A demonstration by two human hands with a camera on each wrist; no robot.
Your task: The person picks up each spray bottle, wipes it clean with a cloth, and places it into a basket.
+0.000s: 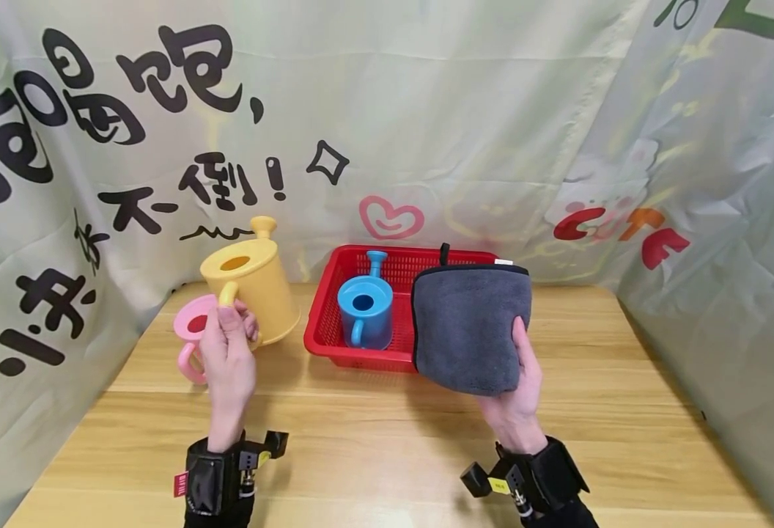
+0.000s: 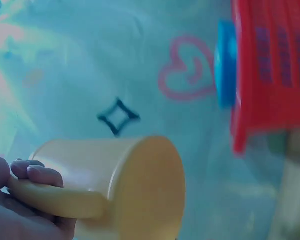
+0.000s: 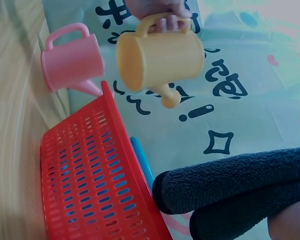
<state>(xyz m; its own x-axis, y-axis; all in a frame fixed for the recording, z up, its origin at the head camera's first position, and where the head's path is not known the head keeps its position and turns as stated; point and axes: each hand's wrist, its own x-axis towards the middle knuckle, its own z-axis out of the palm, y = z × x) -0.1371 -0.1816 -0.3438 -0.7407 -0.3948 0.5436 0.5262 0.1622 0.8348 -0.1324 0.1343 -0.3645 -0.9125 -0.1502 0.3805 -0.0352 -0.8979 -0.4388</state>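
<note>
My left hand (image 1: 230,356) grips the handle of a yellow watering can (image 1: 264,286), which hangs above the table on the left side. My right hand (image 1: 519,392) holds a folded dark grey towel (image 1: 469,330) with black edging; the thumb lies on its front and the other fingers are behind it. In the head view the towel covers the right part of a red basket (image 1: 360,359). A blue watering can (image 1: 377,326) stands upright inside that basket, at its left. Beside the yellow can, a pink watering can (image 3: 72,62) stands on the table, partly hidden by my left hand in the head view.
The wooden table (image 1: 360,433) reaches to a pale printed curtain (image 1: 479,132) at the back and both sides. The basket stands close to the back curtain. Black camera straps (image 1: 212,477) sit on both wrists.
</note>
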